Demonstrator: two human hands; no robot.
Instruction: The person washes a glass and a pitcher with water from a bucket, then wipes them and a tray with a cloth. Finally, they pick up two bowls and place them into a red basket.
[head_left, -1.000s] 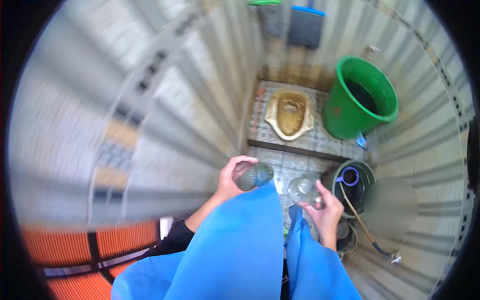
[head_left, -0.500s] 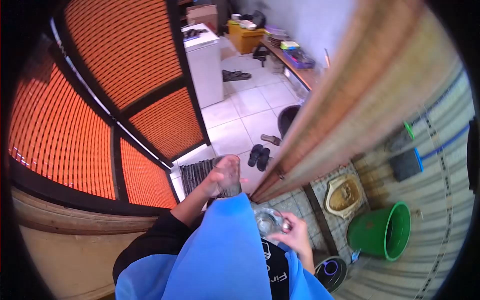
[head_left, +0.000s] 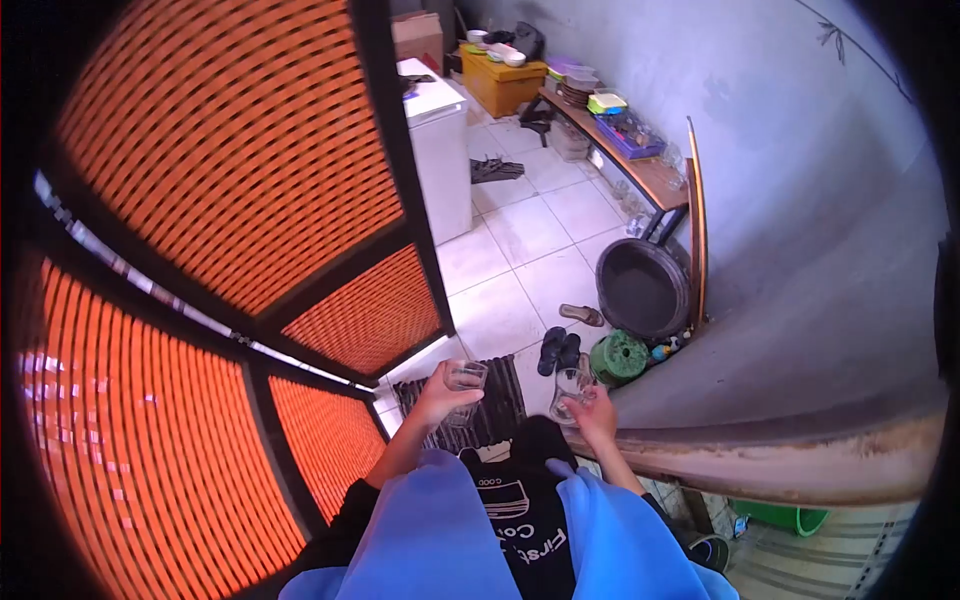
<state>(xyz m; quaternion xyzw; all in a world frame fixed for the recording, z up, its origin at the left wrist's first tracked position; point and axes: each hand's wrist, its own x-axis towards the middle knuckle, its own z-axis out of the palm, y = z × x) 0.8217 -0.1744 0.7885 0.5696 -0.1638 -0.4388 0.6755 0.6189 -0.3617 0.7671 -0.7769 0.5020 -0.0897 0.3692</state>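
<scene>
My left hand is wrapped round a clear drinking glass, held above a dark striped mat. To its right, my right hand grips a clear glass mug by its handle side. The mug is beside a green container and just below a pair of dark sandals in the view. The two glasses are apart from each other.
Orange woven screens stand at the left, by a white cabinet. A black tub sits at the right, below a wooden bench with dishes. Further back is a yellow box. A brown wall edge runs at the lower right.
The view has turned and moved past the doorway; the toilet has left the view and the black tub now shows fully. My right hand is higher in view, with the mug still in it.
</scene>
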